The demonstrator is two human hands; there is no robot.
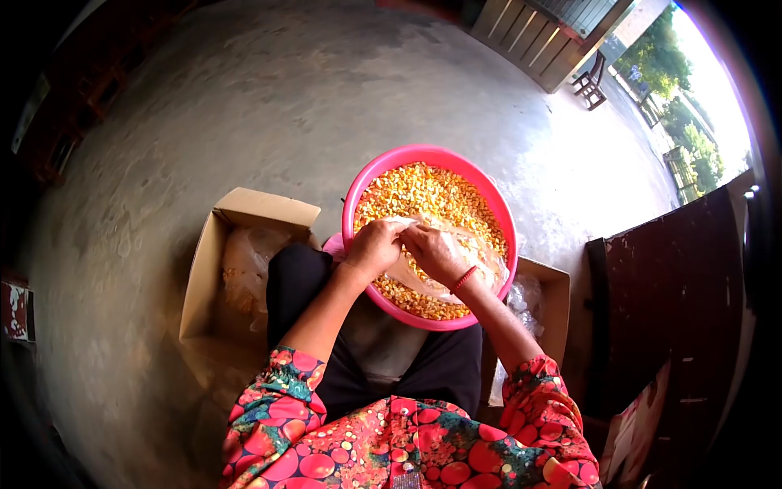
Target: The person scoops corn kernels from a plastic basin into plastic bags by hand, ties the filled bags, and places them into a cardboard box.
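Observation:
A pink basin point(432, 151) full of yellow corn kernels point(423, 187) stands before my knees. Over the kernels lies a clear plastic bag point(482, 259). My left hand point(375, 247) has its fingers closed at the bag's upper edge. Close against it, my right hand point(436, 254), with a red bracelet at the wrist, pinches the same edge. The fingertips of both hands meet above the basin's middle. What lies between the fingertips is partly hidden.
To the left, an open cardboard box point(199, 277) holds a filled plastic bag point(247, 273). Another cardboard box point(554, 306) with crumpled clear plastic point(525, 301) is at the right, near dark red furniture point(668, 285). A chair point(592, 84) stands by the doorway.

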